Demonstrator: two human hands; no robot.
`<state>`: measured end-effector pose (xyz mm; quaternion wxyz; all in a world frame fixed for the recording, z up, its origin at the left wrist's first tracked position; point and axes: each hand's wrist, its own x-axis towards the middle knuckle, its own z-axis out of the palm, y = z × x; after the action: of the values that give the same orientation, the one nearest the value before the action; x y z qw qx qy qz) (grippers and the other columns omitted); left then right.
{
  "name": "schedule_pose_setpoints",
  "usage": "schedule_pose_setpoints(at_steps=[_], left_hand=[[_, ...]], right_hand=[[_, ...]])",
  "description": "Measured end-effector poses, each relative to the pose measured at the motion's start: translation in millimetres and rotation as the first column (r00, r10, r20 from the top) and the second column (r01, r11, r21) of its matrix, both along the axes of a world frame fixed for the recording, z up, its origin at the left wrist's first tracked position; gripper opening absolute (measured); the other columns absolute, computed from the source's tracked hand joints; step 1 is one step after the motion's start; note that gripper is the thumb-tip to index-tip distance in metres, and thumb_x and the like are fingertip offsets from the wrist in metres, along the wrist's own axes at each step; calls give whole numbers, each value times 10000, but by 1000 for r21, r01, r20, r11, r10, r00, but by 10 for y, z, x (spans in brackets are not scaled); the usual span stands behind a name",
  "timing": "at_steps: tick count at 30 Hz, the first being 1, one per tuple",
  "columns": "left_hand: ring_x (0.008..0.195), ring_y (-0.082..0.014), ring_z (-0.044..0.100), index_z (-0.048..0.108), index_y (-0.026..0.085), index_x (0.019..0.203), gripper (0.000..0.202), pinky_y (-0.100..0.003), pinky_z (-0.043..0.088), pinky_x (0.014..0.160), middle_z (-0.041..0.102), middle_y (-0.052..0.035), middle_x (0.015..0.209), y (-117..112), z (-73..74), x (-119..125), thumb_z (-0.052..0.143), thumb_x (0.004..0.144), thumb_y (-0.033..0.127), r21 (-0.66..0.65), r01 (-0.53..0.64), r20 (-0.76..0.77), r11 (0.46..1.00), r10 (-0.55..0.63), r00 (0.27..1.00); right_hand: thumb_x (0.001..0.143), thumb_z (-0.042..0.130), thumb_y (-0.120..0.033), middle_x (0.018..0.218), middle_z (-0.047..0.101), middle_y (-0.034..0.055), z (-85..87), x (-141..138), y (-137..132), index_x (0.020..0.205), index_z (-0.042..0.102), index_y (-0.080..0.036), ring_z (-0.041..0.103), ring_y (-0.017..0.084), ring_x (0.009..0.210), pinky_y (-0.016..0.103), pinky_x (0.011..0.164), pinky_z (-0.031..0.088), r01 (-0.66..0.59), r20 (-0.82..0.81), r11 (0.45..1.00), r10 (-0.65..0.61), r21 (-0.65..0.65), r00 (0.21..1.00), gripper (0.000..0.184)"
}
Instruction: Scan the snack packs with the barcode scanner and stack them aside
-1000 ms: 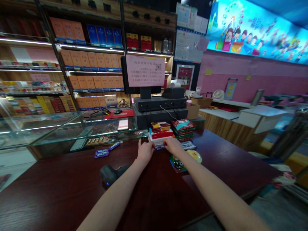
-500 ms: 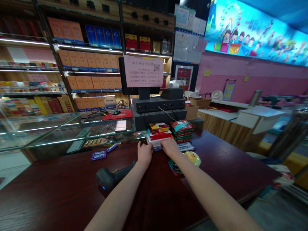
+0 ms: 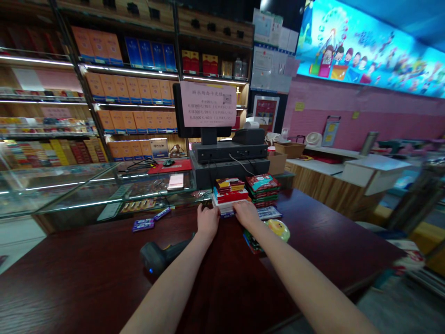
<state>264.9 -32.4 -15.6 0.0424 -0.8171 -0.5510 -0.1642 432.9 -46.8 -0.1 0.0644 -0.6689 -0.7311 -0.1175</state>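
Observation:
A stack of flat packets, white below with red and yellow ones on top, stands on the dark counter in front of the till. My left hand presses against its lower left side, fingers curled round it. On the front right, my right hand grips the same stack; its fingertips are partly hidden. Behind my right hand rises a pile of red and green packets. Beside my right forearm lie a green packet with a yellow chick and several others. A black barcode scanner lies left of my left forearm.
Small purple packs lie on the counter's left part. Beyond them is a glass display case. A till with a monitor bearing a paper sign stands behind the stacks, above a black cash drawer. Shelves of boxes line the back.
Both hands stay at the stack with almost no movement. The view has shifted very slightly.

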Motion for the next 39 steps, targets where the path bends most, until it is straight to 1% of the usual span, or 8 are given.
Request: schedule_pose_setpoints(at_steps=[8,17,22,26,31,34,37,39], left_hand=[[978,-230,690,713,223,979,180,-432,248,1129,762,-72,903,-21,99,-177,550,904,242,20,2,-3,1000,-2,1000],[988,-235,691,728,257,969,204,-453,277,1115,772,-52,926,-75,261,-513,537,899,242,22,-43,5,999,43,999],[1015,-241,682,726,265,999,204,-453,281,1116,770,-48,978,-77,399,-847,556,889,248,50,-71,4,996,71,997],[1020,-247,678,716,271,1004,184,-473,252,1139,769,-43,966,-55,448,-1166,569,894,263,70,-104,0,992,105,995],[1056,-255,666,716,298,1028,189,-500,208,1160,772,-29,1023,-48,464,-1568,568,913,276,71,-151,-6,986,152,988],[1123,-273,640,719,307,1044,197,-511,200,1159,768,-39,1070,-52,460,-1805,570,916,282,63,-186,-7,980,187,982],[1196,-289,608,717,309,1068,217,-531,176,1165,754,-48,1132,-42,421,-2025,568,911,289,41,-219,5,975,219,976],[1185,-280,616,718,307,1069,229,-526,173,1170,754,-45,1130,-33,378,-2152,569,897,275,24,-237,11,971,237,972]], right_hand=[[952,448,-152,1088,740,135,90,-53,-135,1062,726,-170,658,237,1076,314,908,424,-17,-27,1000,18,21,999,299],[954,438,-145,1113,741,115,141,-353,-239,1057,728,-189,656,233,1083,314,892,418,-75,-59,997,76,5,995,310],[963,435,-131,1107,744,104,173,-580,-234,1068,718,-195,652,215,1094,298,909,406,-133,-77,991,133,6,988,310],[971,455,-145,1078,746,95,190,-773,-205,1077,704,-207,652,217,1069,301,896,408,-171,-84,985,172,16,981,278],[981,464,-174,1126,733,83,176,-1026,-142,1156,685,-231,628,224,1107,318,913,410,-222,-90,975,224,28,970,288],[976,478,-183,1132,734,73,161,-1169,-95,1182,683,-237,616,220,1119,316,932,407,-261,-90,965,262,21,961,295],[975,480,-188,1138,735,65,142,-1300,-38,1211,676,-242,610,215,1116,323,967,393,-300,-90,954,300,8,950,311],[976,475,-191,1157,731,61,125,-1381,3,1226,670,-244,608,220,1115,335,971,390,-320,-92,947,318,1,943,322]])
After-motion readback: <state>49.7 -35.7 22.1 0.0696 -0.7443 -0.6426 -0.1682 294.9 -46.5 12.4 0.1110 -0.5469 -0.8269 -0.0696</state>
